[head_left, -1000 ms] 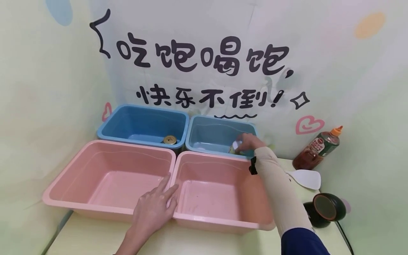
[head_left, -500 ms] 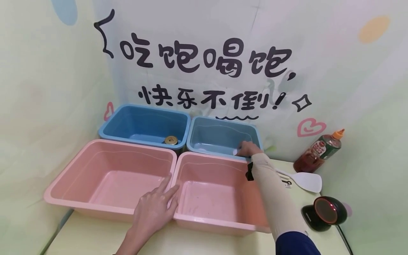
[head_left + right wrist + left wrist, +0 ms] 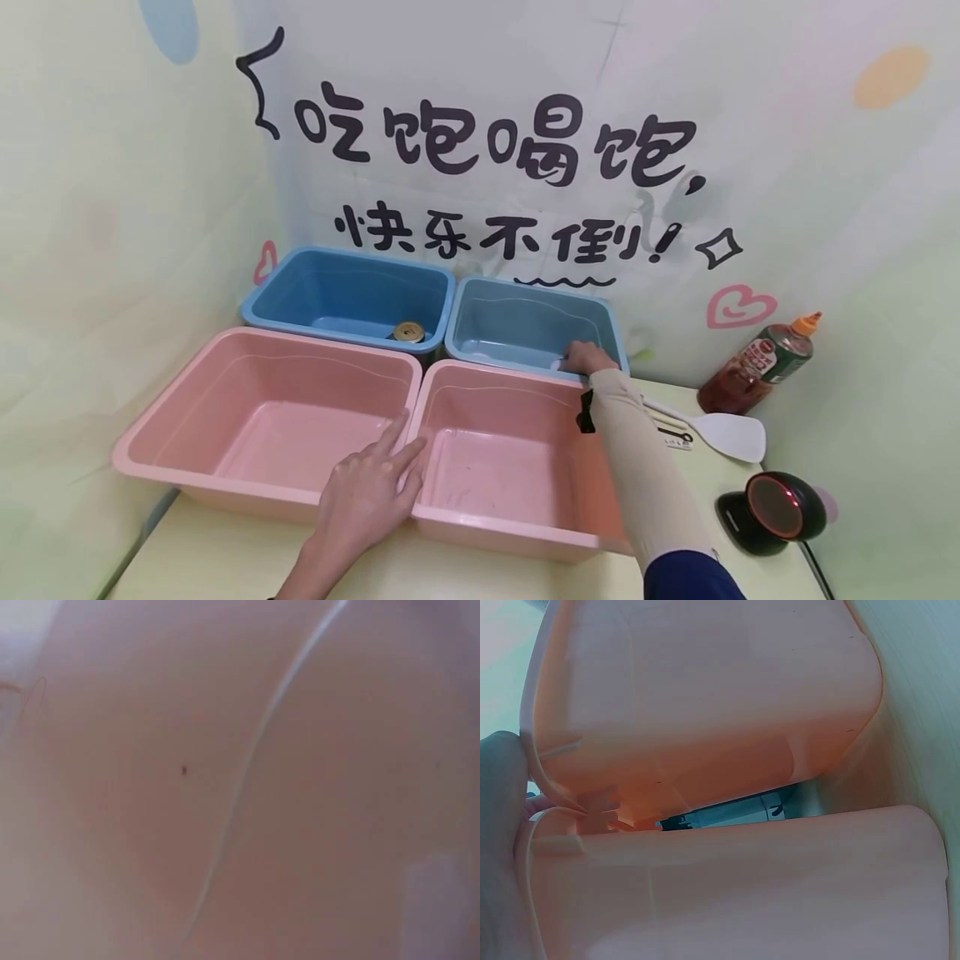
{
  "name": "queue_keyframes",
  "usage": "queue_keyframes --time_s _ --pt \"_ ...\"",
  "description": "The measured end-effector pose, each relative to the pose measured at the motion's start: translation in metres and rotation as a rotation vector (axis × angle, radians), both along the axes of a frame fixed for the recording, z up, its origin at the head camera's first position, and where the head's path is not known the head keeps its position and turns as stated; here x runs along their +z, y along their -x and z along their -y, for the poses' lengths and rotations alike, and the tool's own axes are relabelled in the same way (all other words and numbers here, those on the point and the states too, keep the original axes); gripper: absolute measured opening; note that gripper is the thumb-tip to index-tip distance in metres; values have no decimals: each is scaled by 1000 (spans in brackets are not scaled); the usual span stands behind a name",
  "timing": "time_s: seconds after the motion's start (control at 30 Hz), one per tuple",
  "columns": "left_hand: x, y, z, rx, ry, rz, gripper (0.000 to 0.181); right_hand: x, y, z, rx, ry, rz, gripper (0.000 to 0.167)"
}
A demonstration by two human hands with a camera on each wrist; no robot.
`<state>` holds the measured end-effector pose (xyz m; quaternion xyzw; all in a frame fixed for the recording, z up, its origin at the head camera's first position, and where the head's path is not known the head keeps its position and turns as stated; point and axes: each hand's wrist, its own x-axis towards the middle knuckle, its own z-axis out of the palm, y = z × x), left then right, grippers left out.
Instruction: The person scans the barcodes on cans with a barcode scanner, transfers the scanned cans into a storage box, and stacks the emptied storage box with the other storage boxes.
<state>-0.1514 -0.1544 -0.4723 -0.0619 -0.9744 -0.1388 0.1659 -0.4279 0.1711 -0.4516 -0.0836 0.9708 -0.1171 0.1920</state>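
My right hand (image 3: 588, 358) reaches down into the right light-blue bin (image 3: 536, 287), near its front right corner. Its fingers hold a small container with a white end (image 3: 557, 364); most of that container is hidden by the hand and the bin's front rim. My left hand (image 3: 367, 492) rests with extended fingers across the meeting rims of the left pink bin (image 3: 277, 433) and the right pink bin (image 3: 510, 483). The left wrist view shows those bins' outer walls from below, with the edge of the hand (image 3: 502, 825) at the left. A blurred pinkish surface (image 3: 225, 787) fills the right wrist view.
A gold-topped can (image 3: 408, 332) stands in the left blue bin (image 3: 352, 258). On the table's right are a sauce bottle (image 3: 753, 371), a white spatula (image 3: 731, 436) and a round black device (image 3: 783, 506) with a cable. A printed wall closes off the back.
My right hand has lowered the white-ended container deeper into the right blue bin, and less of it shows. The left hand keeps its place on the rims. The head view has shifted slightly.
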Motion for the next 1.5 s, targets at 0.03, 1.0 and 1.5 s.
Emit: queue_keyframes --time_s 0.03,1.0,1.5 --pt "0 0 0 -2 1 0 37 0 0 -1 -3 -7 -1 21" --pt "1 1 -2 -16 -4 -24 35 28 -2 -1 10 58 -101 73" --pt "2 -1 -1 -11 -23 -17 36 102 -37 8 79 357 -300 86"
